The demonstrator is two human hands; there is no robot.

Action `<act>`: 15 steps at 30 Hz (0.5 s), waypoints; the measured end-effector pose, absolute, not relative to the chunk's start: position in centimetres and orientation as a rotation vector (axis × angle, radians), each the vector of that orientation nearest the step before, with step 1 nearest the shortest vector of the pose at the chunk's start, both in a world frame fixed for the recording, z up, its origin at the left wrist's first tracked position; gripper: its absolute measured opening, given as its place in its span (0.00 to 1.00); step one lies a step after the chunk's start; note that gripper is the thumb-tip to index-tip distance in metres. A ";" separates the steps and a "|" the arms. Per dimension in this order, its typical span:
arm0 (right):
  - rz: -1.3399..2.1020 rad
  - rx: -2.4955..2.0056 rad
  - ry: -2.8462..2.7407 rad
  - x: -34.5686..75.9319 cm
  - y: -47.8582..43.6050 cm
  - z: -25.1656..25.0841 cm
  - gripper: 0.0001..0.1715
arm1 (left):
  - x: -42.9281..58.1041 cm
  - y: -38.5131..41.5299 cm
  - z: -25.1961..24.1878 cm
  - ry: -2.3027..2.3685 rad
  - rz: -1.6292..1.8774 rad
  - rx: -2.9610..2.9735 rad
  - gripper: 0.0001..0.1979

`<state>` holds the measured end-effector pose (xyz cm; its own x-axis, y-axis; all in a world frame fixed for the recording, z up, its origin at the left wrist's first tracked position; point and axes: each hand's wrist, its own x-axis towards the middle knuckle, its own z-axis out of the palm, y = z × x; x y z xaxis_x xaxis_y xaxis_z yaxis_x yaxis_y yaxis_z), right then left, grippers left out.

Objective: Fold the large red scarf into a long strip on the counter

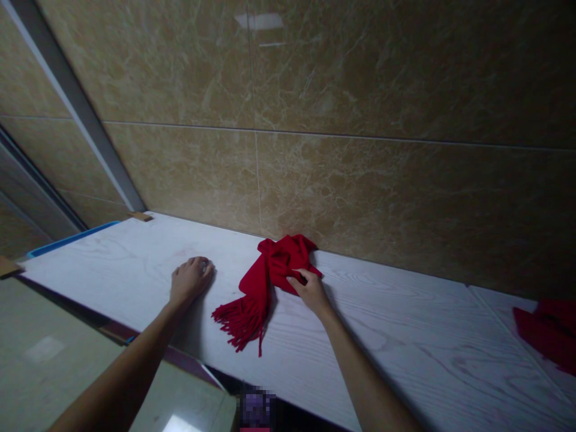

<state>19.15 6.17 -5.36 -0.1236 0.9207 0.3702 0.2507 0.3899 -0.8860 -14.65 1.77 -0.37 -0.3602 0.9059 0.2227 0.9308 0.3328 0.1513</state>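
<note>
A red scarf (281, 264) lies bunched up on the white wood-grain tabletop (373, 312), against the wall. Its fringed end (243, 321) trails toward the front edge. At the scarf's right side is my right hand (311, 292), thumb and forefinger bent together on the cloth; the other fingers are partly hidden. My left hand (191, 279) rests on the tabletop to the left of the scarf, apart from it. Its fingers are curled inward, and whatever may be inside them cannot be made out.
Another piece of red cloth (546, 333) lies at the far right. Behind the tabletop rises a brown marbled tile wall (337, 180). Small wooden blocks (141, 216) and a blue edge (74, 239) are at the left end. Pale floor (54, 342) shows below.
</note>
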 end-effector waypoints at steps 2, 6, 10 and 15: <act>0.811 -1.059 -1.620 19.2 6.2 -5.4 0.19 | -14.6 1.8 -0.4 -2.479 -0.391 -1.709 0.25; 0.806 -1.054 -1.617 19.2 6.2 -5.4 0.19 | -14.6 1.7 -0.3 -2.467 -0.384 -1.707 0.25; 0.805 -1.060 -1.615 19.2 6.3 -5.6 0.20 | -14.4 1.6 0.0 -2.476 -0.387 -1.727 0.26; 0.814 -1.056 -1.611 19.1 6.3 -5.6 0.21 | -14.1 1.5 0.2 -2.503 -0.363 -1.715 0.25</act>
<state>19.10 6.31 -5.64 -0.1152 0.9200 0.3745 0.2445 0.3917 -0.8870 -14.12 1.50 0.23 -0.3675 0.9075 0.2036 0.9279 0.3430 0.1459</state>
